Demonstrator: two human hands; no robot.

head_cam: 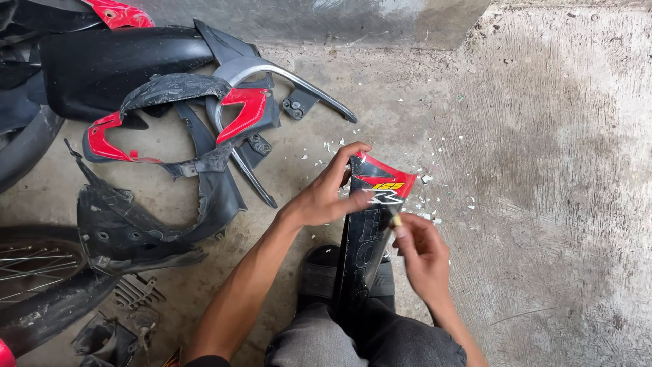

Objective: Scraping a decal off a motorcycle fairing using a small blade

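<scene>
A long black motorcycle body panel [360, 251] with a red top and a sticker stands upright between my knees. My left hand [324, 194] grips its upper left edge near the red tip. At the panel's right edge my right hand [422, 255] pinches a small pale scraper-like piece [395, 221] against the sticker. Small white flakes [429, 204] lie scattered on the concrete floor just beyond the panel.
A heap of black and red motorcycle fairing parts [170, 136] fills the left side. A spoked wheel with tyre [37, 285] lies at the lower left. A concrete wall base [312, 20] runs along the top. My black sandal [319, 272] rests under the panel.
</scene>
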